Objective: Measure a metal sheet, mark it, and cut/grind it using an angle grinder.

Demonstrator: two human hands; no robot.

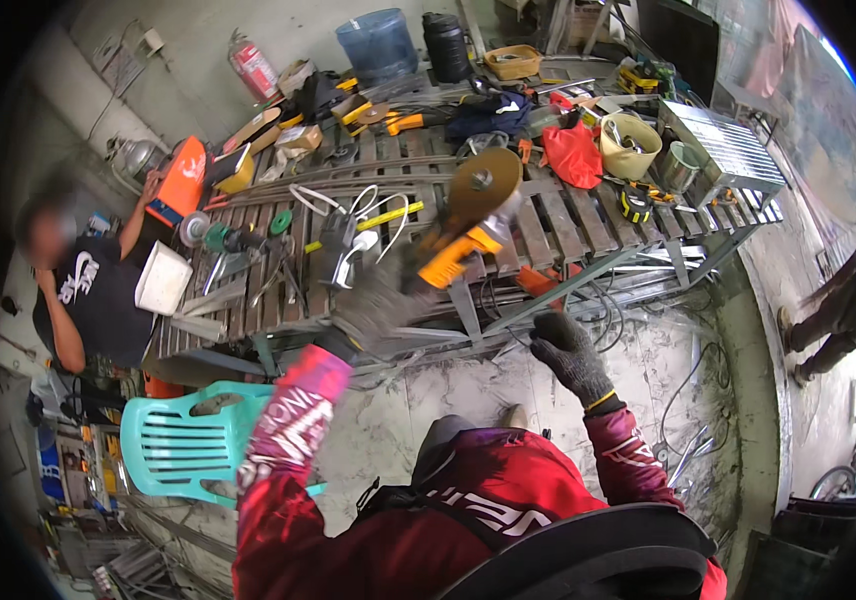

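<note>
My left hand [376, 308], in a dark grey knit glove, is smeared by motion at the bench's front edge. Its fingers reach toward an angle grinder [460, 258] with an orange body and a large brown disc [488, 182]; whether they grip it is unclear. White cable [366, 240] lies on the slats just beyond this hand, beside a yellow strip [388, 218]. My right hand [570, 358], gloved too, hangs in front of the bench with its fingers curled in and nothing visible in them.
A slatted metal bench [568, 215] spans the view. On it are a red bag [573, 155], a cream bucket [630, 145], a tape measure [636, 203] and a green-bodied grinder [223, 238]. A turquoise chair [188, 440] stands at left, near another person [98, 290] holding an orange object [180, 182].
</note>
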